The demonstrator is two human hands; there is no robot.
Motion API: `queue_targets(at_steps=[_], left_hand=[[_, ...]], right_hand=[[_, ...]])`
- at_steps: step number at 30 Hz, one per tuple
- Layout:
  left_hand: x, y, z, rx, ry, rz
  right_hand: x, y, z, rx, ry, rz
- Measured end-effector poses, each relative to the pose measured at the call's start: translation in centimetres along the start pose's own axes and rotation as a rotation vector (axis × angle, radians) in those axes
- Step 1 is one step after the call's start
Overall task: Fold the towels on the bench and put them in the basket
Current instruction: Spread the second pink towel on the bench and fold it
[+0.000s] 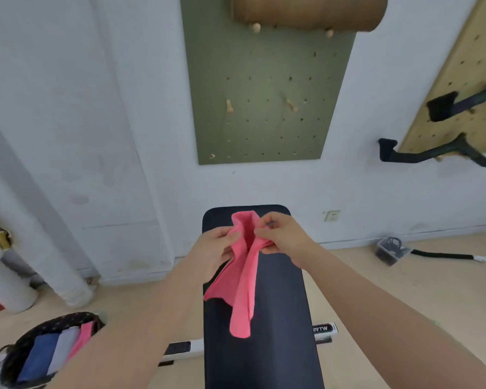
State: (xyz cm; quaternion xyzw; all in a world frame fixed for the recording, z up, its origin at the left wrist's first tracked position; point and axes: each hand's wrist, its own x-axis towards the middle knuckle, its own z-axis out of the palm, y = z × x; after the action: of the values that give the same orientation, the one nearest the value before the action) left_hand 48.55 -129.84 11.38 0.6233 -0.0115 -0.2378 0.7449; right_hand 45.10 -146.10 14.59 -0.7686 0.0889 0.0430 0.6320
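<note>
Your left hand (pixel 216 245) and right hand (pixel 281 237) both pinch the pink towel's (pixel 243 279) top edge, close together above the counter (pixel 278 304). From each grip it hangs long-axis downward toward you; basket (pixel 26 341) sits nearer your left.

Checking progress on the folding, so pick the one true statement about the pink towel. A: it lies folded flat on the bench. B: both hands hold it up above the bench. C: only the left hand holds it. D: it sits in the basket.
B: the left hand and right hand both pinch the pink towel, which hangs unfolded over the black bench.
</note>
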Motion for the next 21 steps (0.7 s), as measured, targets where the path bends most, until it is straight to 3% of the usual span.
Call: queue_targets(at_steps=[5,9,13,16,21], left_hand=[[-3.3,3.3,1.1,-0.149,-0.086,0.047],[-4.9,3.9,1.5,-0.159,-0.062,0.1],[-6.1,3.6,2.6,-0.247,-0.027,0.164],[-6.8,3.4,2.8,-0.232,0.037,0.169],[-7.6,2.8,3.5,0.005,0.129,0.229]], right_hand=[[-2.9,-3.1,1.1,0.071,-0.102,-0.091],[-4.5,-4.0,1.0,0.122,-0.106,-0.104],[-5.8,-4.7,0.1,0.185,-0.225,-0.098],[-6.5,-4.5,0.1,-0.146,-0.128,-0.247],[-7.0,-3.8,0.7,-0.747,0.155,-0.593]])
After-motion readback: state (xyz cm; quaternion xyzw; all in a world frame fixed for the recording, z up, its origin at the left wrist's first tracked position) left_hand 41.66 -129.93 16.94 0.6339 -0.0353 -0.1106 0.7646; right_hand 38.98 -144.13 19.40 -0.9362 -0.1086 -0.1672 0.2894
